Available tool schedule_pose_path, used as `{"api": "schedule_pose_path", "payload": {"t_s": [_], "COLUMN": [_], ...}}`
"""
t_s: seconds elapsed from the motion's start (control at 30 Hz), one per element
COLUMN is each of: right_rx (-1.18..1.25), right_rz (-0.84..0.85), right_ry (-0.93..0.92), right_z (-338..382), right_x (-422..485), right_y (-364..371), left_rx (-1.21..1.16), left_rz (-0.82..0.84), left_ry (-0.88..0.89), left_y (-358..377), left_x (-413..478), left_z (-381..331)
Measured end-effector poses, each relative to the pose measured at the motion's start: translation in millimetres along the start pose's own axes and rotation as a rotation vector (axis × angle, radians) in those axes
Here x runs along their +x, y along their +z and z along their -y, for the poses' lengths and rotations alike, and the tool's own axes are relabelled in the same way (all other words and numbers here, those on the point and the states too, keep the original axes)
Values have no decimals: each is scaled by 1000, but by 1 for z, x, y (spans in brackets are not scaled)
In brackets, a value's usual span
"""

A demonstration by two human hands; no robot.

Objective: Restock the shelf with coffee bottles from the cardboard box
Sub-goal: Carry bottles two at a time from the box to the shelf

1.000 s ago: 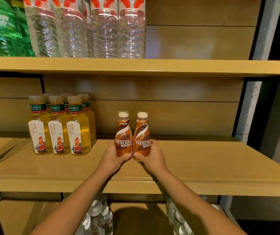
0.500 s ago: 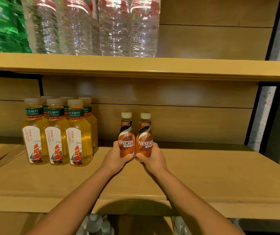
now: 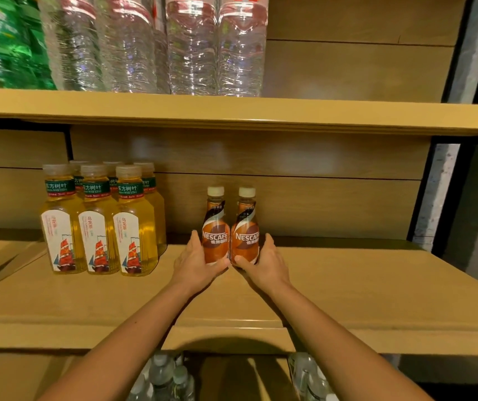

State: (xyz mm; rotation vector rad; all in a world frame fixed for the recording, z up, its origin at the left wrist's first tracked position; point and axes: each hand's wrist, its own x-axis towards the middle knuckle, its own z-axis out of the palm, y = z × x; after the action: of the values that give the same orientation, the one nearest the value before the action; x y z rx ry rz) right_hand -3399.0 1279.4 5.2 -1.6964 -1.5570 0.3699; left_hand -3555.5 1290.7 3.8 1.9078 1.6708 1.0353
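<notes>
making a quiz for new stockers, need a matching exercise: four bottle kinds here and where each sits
1. brown Nescafe coffee bottles, cream caps
2. yellow tea bottles with green labels
3. clear plastic water bottles
4. green plastic bottles

A. upper shelf, far left
B. middle shelf, in left hand and right hand
C. upper shelf, centre
D. middle shelf, left

Pairs: 1-B, 2-D, 3-C, 4-A

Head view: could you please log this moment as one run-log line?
left hand grips left coffee bottle | right hand grips right coffee bottle | both upright, side by side over shelf
</notes>
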Motion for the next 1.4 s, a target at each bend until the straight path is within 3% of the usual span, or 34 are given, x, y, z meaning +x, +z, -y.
{"api": "schedule_pose_path", "payload": {"t_s": [0.2, 0.5, 0.9, 1.07, 1.23, 1.4], "right_rx": [-449, -567, -678, -674, -796, -830], "right_rz": [34, 9, -165, -250, -294, -291], "right_ry": [-83, -51, 351, 519, 647, 779], "right_z": [-6, -54, -207, -275, -336, -379], "right_x": [-42, -120, -294, -386, -481, -572], "right_y": [-49, -167, -408, -516, -626, -718], "left_rx": [319, 447, 330, 262, 39, -16], "left_rz": [-36, 217, 603, 677, 833, 877], "left_ry": [68, 351, 752, 928, 991, 1018], "left_y": [-7, 42, 211, 283, 343, 413], "left_x": [-53, -136, -286, -384, -483, -560], "left_z": [-19, -139, -360, -459, -548, -625]}}
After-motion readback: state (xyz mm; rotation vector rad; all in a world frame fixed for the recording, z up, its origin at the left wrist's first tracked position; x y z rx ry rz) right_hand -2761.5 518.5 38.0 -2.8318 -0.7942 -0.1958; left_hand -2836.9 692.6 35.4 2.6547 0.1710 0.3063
